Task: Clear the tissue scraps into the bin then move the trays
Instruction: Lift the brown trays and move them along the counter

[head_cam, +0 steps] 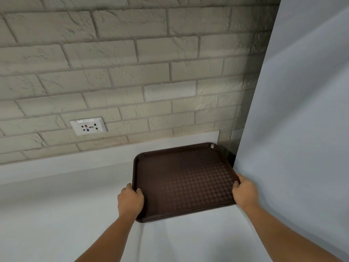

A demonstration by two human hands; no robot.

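Socket (88,126) at ten o'clock on the brick wall (132,53); below, pale counter (56,205); left hand (130,202) clamped on the nine-o'clock rim of the tray (185,182), thumb on top, fingers curled round the edge; tray on the counter, tucked into the corner toward one o'clock; right hand (244,191) clamped likewise on the three-o'clock rim, just beside the grey panel (302,110).

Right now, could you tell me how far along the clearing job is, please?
Clearing looks done: the tray is bare. In hand: the left hand and right hand each grip a tray side on the counter. Left: finishing this tray's move.
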